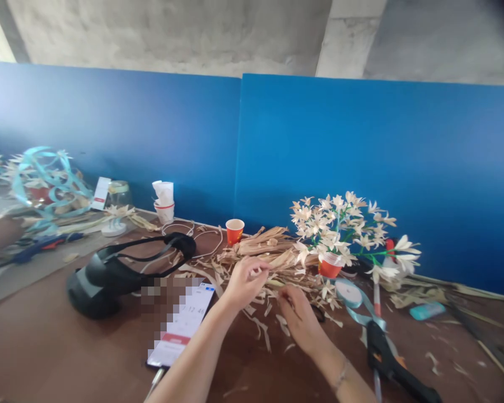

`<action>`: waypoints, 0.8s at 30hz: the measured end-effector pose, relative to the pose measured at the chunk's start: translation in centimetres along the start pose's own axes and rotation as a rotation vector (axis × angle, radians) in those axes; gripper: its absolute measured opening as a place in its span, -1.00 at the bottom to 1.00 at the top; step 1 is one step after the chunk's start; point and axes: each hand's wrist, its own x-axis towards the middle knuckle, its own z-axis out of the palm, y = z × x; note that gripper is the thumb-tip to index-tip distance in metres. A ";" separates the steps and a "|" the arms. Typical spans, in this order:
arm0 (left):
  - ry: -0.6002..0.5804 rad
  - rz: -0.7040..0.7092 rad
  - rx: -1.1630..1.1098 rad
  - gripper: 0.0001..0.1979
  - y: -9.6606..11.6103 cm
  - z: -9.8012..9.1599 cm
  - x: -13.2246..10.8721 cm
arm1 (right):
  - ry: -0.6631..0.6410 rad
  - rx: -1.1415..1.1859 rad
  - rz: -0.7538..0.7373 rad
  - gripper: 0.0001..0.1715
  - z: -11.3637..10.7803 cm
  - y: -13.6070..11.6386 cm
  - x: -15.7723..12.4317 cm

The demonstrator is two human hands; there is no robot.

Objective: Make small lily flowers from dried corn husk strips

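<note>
My left hand is over the near edge of a heap of dry, husk-like strips, thumb and fingertips pressed together. Lower and to its right, my right hand is curled closed just above the table, among pale scraps. Whatever either hand pinches is too small or hidden to make out. Behind them, a red paper cup holds a bunch of cream-coloured handmade flowers on green stems. A roll of light blue ribbon lies right of my right hand.
A black glue gun lies at the right, near a teal object. On the left are a lit phone with a cable and a black headset. An orange cup stands behind. Another person's hand shows at far left.
</note>
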 end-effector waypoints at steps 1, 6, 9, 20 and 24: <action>-0.101 0.004 -0.031 -0.79 0.0 0.5 -0.1 | 0.006 0.043 0.036 -0.80 -0.4 0.7 -0.3; -0.303 0.003 -0.042 -0.85 -0.1 2.7 -1.0 | 0.015 0.137 0.117 -0.77 -0.8 2.4 -1.4; -0.304 -0.014 -0.031 -0.89 -0.2 3.2 -1.3 | 0.034 0.145 0.112 -0.77 -0.6 2.4 -1.7; -0.402 -0.250 -0.187 -0.83 -0.4 4.0 -1.2 | 0.179 -0.134 -0.124 -0.81 -1.2 1.9 -2.1; -0.376 -0.212 -0.155 -0.89 -0.3 3.9 -1.3 | 0.204 -0.139 -0.075 -0.85 -1.2 2.1 -2.0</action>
